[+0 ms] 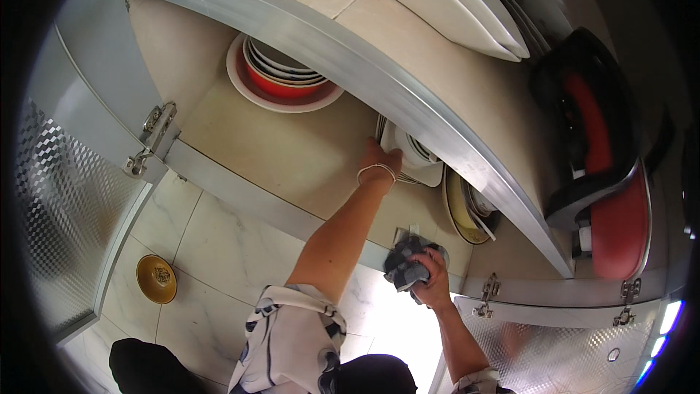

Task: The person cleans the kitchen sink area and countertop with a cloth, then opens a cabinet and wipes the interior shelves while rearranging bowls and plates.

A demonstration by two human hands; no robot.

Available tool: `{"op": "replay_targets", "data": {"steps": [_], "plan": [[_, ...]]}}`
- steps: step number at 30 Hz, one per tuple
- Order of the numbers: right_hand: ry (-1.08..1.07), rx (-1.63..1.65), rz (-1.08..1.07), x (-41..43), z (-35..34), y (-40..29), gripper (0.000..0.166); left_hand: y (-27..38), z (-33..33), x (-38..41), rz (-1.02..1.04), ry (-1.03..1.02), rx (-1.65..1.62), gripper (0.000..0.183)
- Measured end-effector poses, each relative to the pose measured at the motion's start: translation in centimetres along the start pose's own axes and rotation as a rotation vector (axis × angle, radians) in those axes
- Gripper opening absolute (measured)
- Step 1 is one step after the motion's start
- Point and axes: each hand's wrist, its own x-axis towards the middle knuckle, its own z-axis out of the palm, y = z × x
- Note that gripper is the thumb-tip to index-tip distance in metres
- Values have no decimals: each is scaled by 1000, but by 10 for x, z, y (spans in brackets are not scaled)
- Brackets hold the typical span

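Observation:
My left hand reaches into the low cabinet and touches the near edge of stacked white square plates, with bowls on top; its fingertips are partly hidden. My right hand is closed on a bunched dark checked cloth at the cabinet's front edge. Farther left inside, a large red bowl with a pale rim holds a red bowl and several stacked white ones. Right of the square plates, a yellow dish carries smaller dishes, partly hidden by the shelf's metal edge.
A brown bowl lies on the marbled tile floor. Textured cabinet doors stand open at left and right. The metal shelf edge crosses above my hands. Large white plates and a red-and-black item are on the upper level.

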Motion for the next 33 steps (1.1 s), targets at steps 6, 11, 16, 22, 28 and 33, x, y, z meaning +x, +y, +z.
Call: {"op": "replay_targets", "data": {"steps": [6, 11, 16, 22, 28, 33], "plan": [[4, -19, 10, 4, -4, -8, 49, -28, -66, -26, 12, -110, -265, 46], [46, 151, 73, 9, -7, -19, 46, -60, -150, -63, 15, -141, -348, 46], [287, 246, -199, 66, 2, -71, 53, -72, -217, -85, 5, -93, -329, 46], [-5, -339, -262, 209, 41, -81, 56, -65, -237, -95, 59, -60, -346, 45], [-12, -590, 33, 298, 19, -37, 43, -73, -241, -91, 32, -50, -328, 48], [-14, -639, 195, 263, 5, -31, 38, -74, -235, -88, 35, -16, -291, 48]]}}
